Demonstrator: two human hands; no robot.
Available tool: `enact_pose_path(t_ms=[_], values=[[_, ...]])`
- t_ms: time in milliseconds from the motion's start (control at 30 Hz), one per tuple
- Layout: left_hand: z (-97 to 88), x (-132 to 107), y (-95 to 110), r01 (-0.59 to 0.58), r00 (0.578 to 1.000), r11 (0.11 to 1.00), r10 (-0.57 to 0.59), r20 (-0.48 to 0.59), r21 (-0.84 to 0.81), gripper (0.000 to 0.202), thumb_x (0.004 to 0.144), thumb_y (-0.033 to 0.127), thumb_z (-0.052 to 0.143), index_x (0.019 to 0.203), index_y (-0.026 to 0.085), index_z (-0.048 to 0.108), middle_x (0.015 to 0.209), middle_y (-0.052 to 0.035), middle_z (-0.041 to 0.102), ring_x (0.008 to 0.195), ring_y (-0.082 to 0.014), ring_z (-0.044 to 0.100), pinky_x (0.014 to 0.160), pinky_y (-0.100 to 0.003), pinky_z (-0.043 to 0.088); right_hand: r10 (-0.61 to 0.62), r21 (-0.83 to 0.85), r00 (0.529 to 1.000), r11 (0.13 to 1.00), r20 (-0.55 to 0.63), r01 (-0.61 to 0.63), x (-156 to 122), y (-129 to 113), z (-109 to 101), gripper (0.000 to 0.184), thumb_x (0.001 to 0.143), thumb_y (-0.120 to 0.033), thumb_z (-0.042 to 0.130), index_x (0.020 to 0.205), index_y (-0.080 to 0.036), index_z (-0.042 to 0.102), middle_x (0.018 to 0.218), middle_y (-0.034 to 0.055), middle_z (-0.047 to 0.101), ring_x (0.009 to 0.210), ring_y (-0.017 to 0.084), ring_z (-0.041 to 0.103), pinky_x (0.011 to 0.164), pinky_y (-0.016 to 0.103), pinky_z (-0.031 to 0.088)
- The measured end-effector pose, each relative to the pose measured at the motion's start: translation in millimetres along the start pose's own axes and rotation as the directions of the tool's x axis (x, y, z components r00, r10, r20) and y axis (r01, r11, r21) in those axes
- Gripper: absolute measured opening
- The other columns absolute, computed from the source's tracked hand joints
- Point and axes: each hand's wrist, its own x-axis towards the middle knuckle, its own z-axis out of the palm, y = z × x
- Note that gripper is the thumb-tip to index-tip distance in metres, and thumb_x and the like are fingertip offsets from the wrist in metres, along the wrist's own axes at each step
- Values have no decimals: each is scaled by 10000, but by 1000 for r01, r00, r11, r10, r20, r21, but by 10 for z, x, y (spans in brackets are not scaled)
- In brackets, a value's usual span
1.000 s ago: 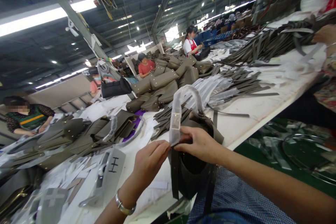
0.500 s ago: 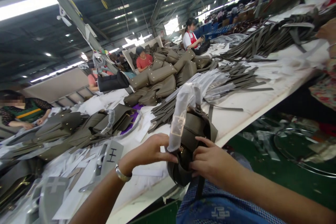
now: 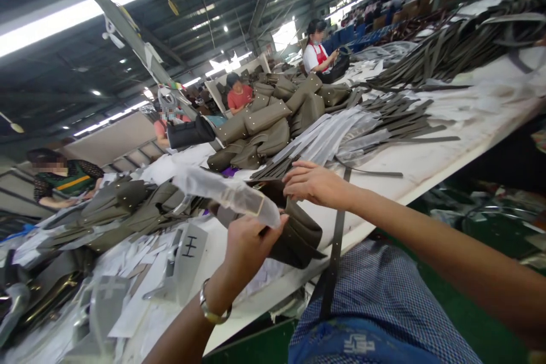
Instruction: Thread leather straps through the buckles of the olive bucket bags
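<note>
An olive-brown handbag (image 3: 301, 233) lies tilted at the table's front edge. Its handle (image 3: 230, 196), wrapped in clear plastic film with a buckle showing through, swings out to the left. My left hand (image 3: 251, 242) is closed on the bag near the handle's lower end; the thumb points right. At the bag's upper rim, my right hand (image 3: 318, 185) has its fingers curled over the edge, with the fingertips partly hidden. A dark narrow strap (image 3: 335, 256) with small holes hangs over the table edge onto my lap, just right of the bag.
Stacked olive bags (image 3: 268, 119) fill the middle of the table (image 3: 375, 182). Loose straps (image 3: 396, 119) lie beyond my right hand. Grey templates (image 3: 183, 261) and white paper pieces (image 3: 145, 290) are at left. Several co-workers sit along the far side, one in a red apron (image 3: 321, 56).
The bag has turned, so its wrapped handle now points left instead of standing up. My right hand has moved up to the bag's rim. The view has shifted slightly left.
</note>
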Motion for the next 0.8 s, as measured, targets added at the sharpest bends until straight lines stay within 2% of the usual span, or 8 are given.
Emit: enact_pose_path(t_ms=[67, 100, 167, 233, 367, 467, 600, 800], values=[[266, 21, -151, 195, 980, 976, -192, 44, -99, 350, 907, 395, 593, 694, 148, 721, 621, -11, 678, 542, -126, 581, 532, -227, 410, 135, 59, 989, 990, -62, -131, -59, 36, 192, 257, 934, -167, 498, 1079, -202, 708, 1181, 82, 686, 1192, 220, 561, 1054, 398, 391], [377, 38, -216, 292, 956, 945, -285, 64, -148, 389, 905, 418, 587, 662, 138, 701, 591, -2, 646, 534, -122, 553, 523, -226, 387, 236, 100, 964, 969, -122, -224, -117, 2, 279, 259, 935, -173, 498, 1096, -193, 699, 1208, 92, 670, 1171, 221, 572, 1003, 371, 438], [536, 81, -303, 430, 903, 873, -421, 91, -230, 437, 892, 464, 583, 627, 128, 671, 566, 12, 600, 552, -124, 526, 534, -228, 364, 445, 222, 869, 889, -216, -400, -267, -156, 426, 227, 945, -233, 518, 1092, -199, 688, 1148, 84, 685, 1048, 204, 627, 898, 326, 493], [620, 127, -331, 488, 871, 822, -479, 108, -293, 436, 880, 485, 587, 646, 126, 670, 581, 17, 588, 598, -133, 527, 573, -232, 366, 594, 362, 782, 782, -188, -507, -411, -375, 541, 183, 944, -301, 543, 1018, -223, 691, 993, 41, 718, 885, 177, 658, 781, 285, 510], [685, 184, -286, 497, 865, 785, -484, 134, -370, 398, 893, 480, 569, 734, 134, 684, 646, 16, 605, 648, -138, 523, 614, -234, 369, 764, 510, 638, 587, -92, -629, -528, -698, 705, 125, 890, -343, 624, 930, -240, 683, 869, -9, 720, 773, 167, 643, 695, 272, 484], [708, 170, -231, 469, 881, 820, -458, 116, -328, 385, 904, 460, 561, 705, 142, 648, 636, 18, 582, 642, -133, 503, 624, -236, 362, 827, 627, 557, 472, -72, -619, -490, -739, 774, 79, 857, -296, 652, 862, -227, 690, 808, -18, 714, 729, 156, 629, 682, 266, 464], [716, 106, -158, 425, 904, 866, -420, 80, -264, 373, 920, 419, 551, 657, 154, 570, 608, 26, 535, 624, -124, 480, 621, -234, 351, 865, 781, 500, 341, -43, -523, -433, -709, 828, 92, 838, -276, 652, 799, -204, 692, 739, -16, 696, 687, 145, 616, 653, 248, 459], [721, 86, -89, 418, 908, 872, -412, 80, -256, 351, 927, 400, 539, 673, 158, 558, 630, 21, 548, 632, -123, 483, 619, -231, 351, 899, 843, 431, 287, -73, -455, -393, -694, 913, 129, 831, -300, 647, 775, -188, 676, 722, -4, 668, 689, 147, 600, 656, 253, 459]])
